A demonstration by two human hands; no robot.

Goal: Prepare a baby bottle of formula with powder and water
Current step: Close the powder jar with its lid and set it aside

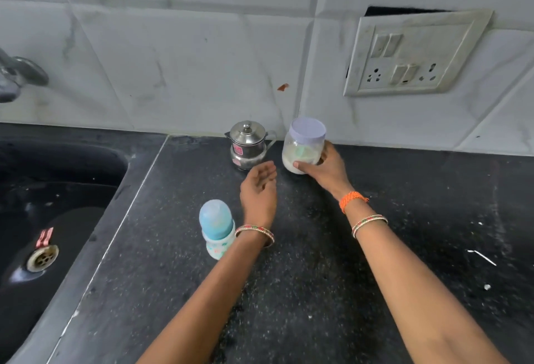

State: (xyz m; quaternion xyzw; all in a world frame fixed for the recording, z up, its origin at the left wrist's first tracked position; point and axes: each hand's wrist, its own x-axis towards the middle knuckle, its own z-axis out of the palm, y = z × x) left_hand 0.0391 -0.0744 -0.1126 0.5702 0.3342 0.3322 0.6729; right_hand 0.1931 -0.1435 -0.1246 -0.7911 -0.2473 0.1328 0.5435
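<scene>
A clear plastic jar (303, 147) with a pale violet lid holds white powder and a greenish scoop; it stands near the back wall. My right hand (326, 170) grips its lower part from the right, thumb across the front. My left hand (258, 190) hovers relaxed between the jar and a small lidded steel pot (248, 144), holding nothing. A baby bottle (217, 229) with a blue cap stands upright just left of my left wrist.
The black speckled counter (318, 291) runs from the wall to the front edge. A black sink (52, 219) with a metal drain lies at left, a tap (17, 74) above it. A switch and socket plate (413, 54) hangs on the tiled wall.
</scene>
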